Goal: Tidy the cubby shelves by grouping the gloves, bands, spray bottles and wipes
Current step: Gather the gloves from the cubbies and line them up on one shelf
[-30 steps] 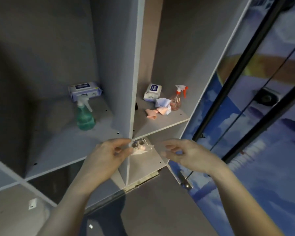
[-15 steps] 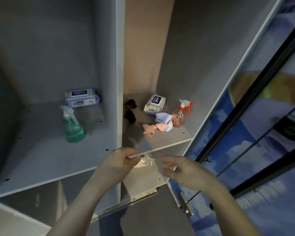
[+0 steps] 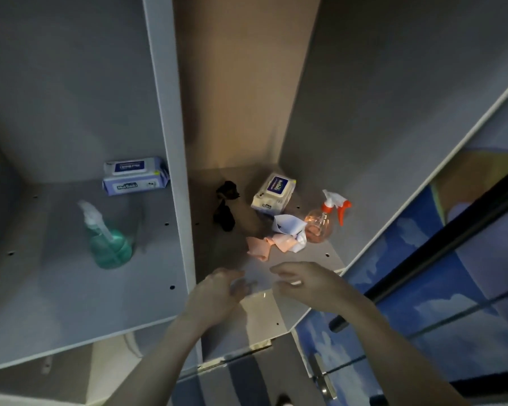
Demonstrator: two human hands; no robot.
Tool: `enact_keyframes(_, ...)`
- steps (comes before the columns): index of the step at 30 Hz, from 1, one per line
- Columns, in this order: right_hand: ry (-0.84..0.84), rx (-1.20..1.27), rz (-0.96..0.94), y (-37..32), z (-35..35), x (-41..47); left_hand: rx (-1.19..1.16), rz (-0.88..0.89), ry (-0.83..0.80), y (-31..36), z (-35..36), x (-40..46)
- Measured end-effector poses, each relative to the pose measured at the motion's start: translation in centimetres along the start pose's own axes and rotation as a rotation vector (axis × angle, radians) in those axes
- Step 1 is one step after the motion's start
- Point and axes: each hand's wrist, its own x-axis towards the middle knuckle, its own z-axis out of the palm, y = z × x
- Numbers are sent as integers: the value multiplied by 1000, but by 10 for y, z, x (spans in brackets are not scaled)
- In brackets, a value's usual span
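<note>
My left hand (image 3: 217, 291) pinches a small clear, blurred item (image 3: 245, 285) at the front edge of the right cubby's shelf (image 3: 320, 259). Beside it, my right hand (image 3: 308, 284) hovers with loosely bent fingers and holds nothing. Further back in that cubby lie pink and white gloves (image 3: 276, 240), an orange-trigger spray bottle (image 3: 324, 221), a wipes pack (image 3: 273, 191) and a black crumpled item (image 3: 225, 210). The left cubby holds a green spray bottle (image 3: 107, 244) and another wipes pack (image 3: 135, 175).
A grey upright divider (image 3: 170, 159) separates the two cubbies. Lower shelves show below my arms. At the right stands a blue patterned sliding door (image 3: 423, 259) with a black frame bar (image 3: 440, 244).
Both hands have risen from below the shelf edge to the front of the right cubby, the left still pinching the clear item. The view has moved closer to the cubbies.
</note>
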Motion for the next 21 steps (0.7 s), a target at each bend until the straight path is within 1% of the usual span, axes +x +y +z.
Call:
enact_keyframes(3,-19,-39,-56,9,-11,30,-4,-39,37,-2,6,18)
enact_keyframes(7,-25,-73,-154,21,-24,69,-19,-160,99,-8,16,47)
enact_keyframes(8,-32,-74,-185,25,-26,79,-22,-187,98,-10,19,56)
enact_keyframes(10,-75,-44,-243,31,-26,102,-12,-227,44,-16,28,73)
enact_keyframes(11,-97,-52,-278,34,-25,114,29,-241,4,-21,32,81)
enact_keyframes(14,-119,-186,-366,41,-16,152,267,-297,-44,-38,50,95)
enact_keyframes(16,-128,-232,-402,43,-10,177,329,-336,3,-49,61,103)
enact_keyframes(18,-158,-259,-414,43,-3,200,248,-428,95,-51,68,107)
enact_keyframes(20,-211,-333,-414,38,3,221,179,-430,173,-47,69,111)
enact_keyframes(21,-238,-375,-411,35,6,230,192,-432,196,-45,68,111)
